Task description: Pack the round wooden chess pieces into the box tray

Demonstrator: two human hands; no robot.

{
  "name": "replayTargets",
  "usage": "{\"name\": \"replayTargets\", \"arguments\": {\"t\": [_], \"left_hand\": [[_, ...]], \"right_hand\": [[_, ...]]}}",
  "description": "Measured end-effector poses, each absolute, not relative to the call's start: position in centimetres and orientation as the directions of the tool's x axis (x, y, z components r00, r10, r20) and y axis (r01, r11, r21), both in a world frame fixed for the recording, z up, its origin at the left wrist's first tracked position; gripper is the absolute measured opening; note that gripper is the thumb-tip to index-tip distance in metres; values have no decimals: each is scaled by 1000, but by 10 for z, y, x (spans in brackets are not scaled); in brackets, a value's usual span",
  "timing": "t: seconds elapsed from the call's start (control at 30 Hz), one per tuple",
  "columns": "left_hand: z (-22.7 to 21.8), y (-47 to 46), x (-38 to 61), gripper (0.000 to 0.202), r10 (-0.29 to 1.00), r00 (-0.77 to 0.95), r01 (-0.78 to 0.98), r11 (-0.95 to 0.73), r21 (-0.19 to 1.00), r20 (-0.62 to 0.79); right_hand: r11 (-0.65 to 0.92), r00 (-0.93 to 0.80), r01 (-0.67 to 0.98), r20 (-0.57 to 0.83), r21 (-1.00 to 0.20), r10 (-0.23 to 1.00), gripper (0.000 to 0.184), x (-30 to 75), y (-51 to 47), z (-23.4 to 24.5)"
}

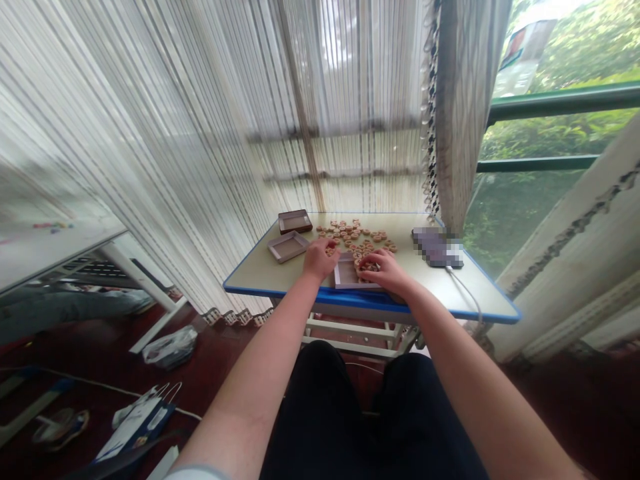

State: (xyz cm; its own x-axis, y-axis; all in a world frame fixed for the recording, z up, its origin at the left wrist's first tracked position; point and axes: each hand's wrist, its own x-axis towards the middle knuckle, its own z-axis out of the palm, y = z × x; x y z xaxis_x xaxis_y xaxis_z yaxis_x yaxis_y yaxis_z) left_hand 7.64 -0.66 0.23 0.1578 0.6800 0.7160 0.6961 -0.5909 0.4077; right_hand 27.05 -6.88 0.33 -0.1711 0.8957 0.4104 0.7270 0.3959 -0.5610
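Small round wooden game pieces (350,232) lie scattered over the middle of a small cream table with a blue edge. A shallow pale box tray (345,275) stands at the near edge, with some pieces in its right part. My left hand (320,259) is at the tray's upper left corner, its fingers curled round a few pieces. Over the right side of the tray, my right hand (390,270) has its fingers bent round several pieces. Its fingers partly hide them, so their exact number cannot be made out.
Another pale shallow tray (289,247) and a dark brown box (295,221) sit at the table's left. On the right lies a blurred phone-like object (434,247) with a white cable (467,290). Striped curtains (350,153) hang behind; a paper bag (135,427) stands on the floor.
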Motion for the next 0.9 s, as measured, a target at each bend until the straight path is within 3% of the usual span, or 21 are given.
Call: {"name": "replayTargets", "arguments": {"t": [0.07, 0.17, 0.27, 0.43, 0.6, 0.9], "left_hand": [[2, -6, 76, 10, 679, 159, 692, -594, 410, 716], [2, -6, 77, 11, 687, 173, 692, -595, 409, 706], [3, -6, 77, 11, 703, 188, 705, -583, 404, 686], [3, -6, 77, 12, 703, 181, 703, -582, 409, 688], [2, -6, 75, 12, 716, 167, 710, -564, 421, 678], [-1, -5, 75, 13, 736, 150, 714, -542, 442, 660]], "right_hand": [[406, -136, 717, 457, -567, 879, 20, 274, -68, 4], [361, 50, 748, 590, -557, 806, 21, 288, -59, 4], [171, 253, 838, 647, -518, 720, 31, 311, -43, 0], [-44, 271, 905, 493, -423, 827, 29, 330, -29, -9], [-199, 417, 860, 425, -469, 804, 30, 331, -34, -8], [-206, 449, 827, 395, -522, 801, 28, 332, -41, -7]]}}
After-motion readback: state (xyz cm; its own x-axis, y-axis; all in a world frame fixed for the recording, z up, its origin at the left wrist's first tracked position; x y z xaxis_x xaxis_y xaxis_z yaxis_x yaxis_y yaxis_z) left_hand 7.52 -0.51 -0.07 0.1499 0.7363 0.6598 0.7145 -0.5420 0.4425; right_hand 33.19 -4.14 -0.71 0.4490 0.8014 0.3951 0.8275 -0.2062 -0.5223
